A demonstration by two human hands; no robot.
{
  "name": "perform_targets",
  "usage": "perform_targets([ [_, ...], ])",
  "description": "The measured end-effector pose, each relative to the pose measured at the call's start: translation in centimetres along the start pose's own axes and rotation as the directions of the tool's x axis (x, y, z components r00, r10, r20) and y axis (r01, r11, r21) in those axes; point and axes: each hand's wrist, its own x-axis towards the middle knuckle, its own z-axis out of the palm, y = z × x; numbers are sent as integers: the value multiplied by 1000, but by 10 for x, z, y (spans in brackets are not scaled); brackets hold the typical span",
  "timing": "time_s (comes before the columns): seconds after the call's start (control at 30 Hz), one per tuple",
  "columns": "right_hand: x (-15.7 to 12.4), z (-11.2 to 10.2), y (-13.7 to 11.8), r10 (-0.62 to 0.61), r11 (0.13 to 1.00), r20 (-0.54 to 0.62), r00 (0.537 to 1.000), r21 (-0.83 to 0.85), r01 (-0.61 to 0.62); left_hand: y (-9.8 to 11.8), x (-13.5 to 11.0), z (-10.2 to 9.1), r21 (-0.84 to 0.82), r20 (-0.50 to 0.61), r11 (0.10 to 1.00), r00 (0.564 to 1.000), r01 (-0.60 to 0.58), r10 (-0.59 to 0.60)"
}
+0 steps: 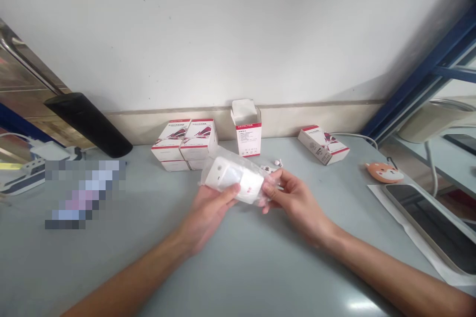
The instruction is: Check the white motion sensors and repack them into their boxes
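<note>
Both my hands hold a white detector [234,178] wrapped in a clear plastic bag, just above the grey table [238,257]. My left hand [208,210] grips its left underside, thumb on the front. My right hand [288,195] pinches the bag's right end with closed fingers. Behind it an open white and red box [246,128] marked DETECTOR stands upright. Small white parts [273,165] lie beside my right hand.
Stacked white and red boxes [185,143] sit at the back left, and one more box [323,144] lies at the back right. An orange fox-shaped object [384,172], a tablet [431,220] on paper, a black cylinder [89,124] and a blue shelf frame [420,74] surround the table.
</note>
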Motion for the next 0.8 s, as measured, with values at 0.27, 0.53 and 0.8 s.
perform_targets([
  [0.27, 8, -25, -14, 139, 971, 121, 983, 178, -159, 12, -4, -3, 326, -14, 932, 985, -160, 174],
  [0.53, 12, -29, -18, -94, 971, 9, 996, -219, 94, 12, 1, -23, 841, 173, 386, 864, -380, 474],
  [0.8, 12, -25, -3, -205, 812, 0, 979, -558, 170, 18, -5, -9, 838, 31, 523, 972, -153, 234],
])
